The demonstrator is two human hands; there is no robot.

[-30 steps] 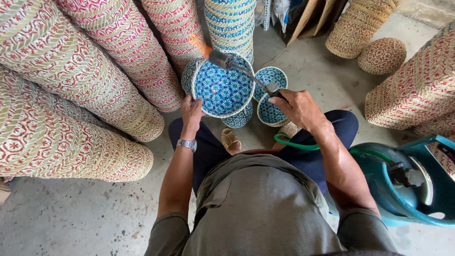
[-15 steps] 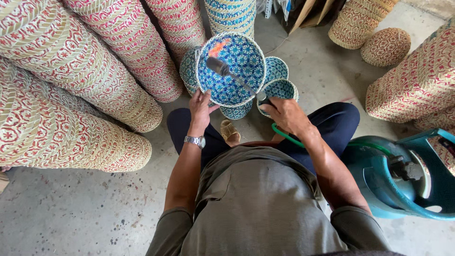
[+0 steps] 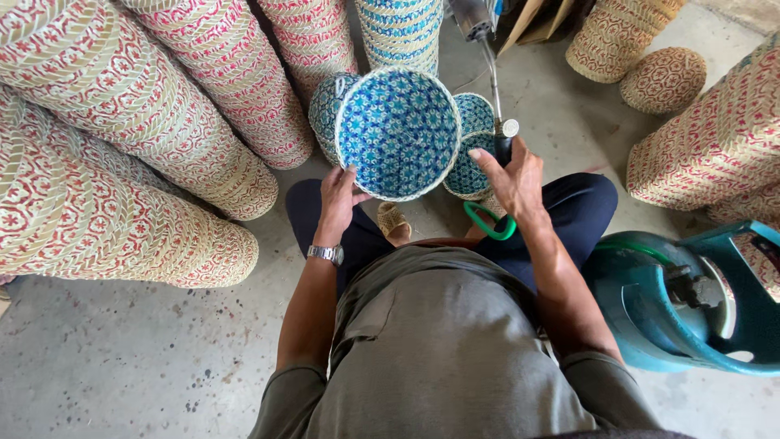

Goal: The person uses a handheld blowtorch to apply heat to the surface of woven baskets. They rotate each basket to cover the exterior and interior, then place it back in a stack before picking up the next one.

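- Head view, looking down: we see a seated person w/ both arms stretched fwd over the lap, concrete floor [image 3: 122,374] below.
- Left hand [image 3: 337,199]: fingers curled onto the lower-left rim of a blue woven basket [image 3: 398,134]; thumb on the rim edge, a pinch-type hold. Wristwatch [image 3: 327,254] on that wrist.
- Blue woven basket: round, white rim, tilted so its opening faces the camera; held up above the knees, approx. centre-top of frame, interior blue/white patterned.
- Right hand [image 3: 512,179]: closed round the black grip of a gas torch [image 3: 490,57]; metal tube rises from the fist to a nozzle head at the top edge, just right of the basket, not touching it as far as we can tell.
- Green hose [image 3: 487,221]: loops under the right wrist.
- Smaller blue baskets [image 3: 471,142]: on the floor behind the held one, partly hidden by it.
- Blue gas cylinder [image 3: 674,301]: lower right, just beside the right forearm.
- Red-and-straw woven stacks [image 3: 122,138]: long nested cols. lying at left, well apart from the hands; more at the right edge.
- Tan baskets [image 3: 662,77]: upper right, near the wall.
- Sandalled foot [image 3: 394,219]: btw. the knees, below the held basket.
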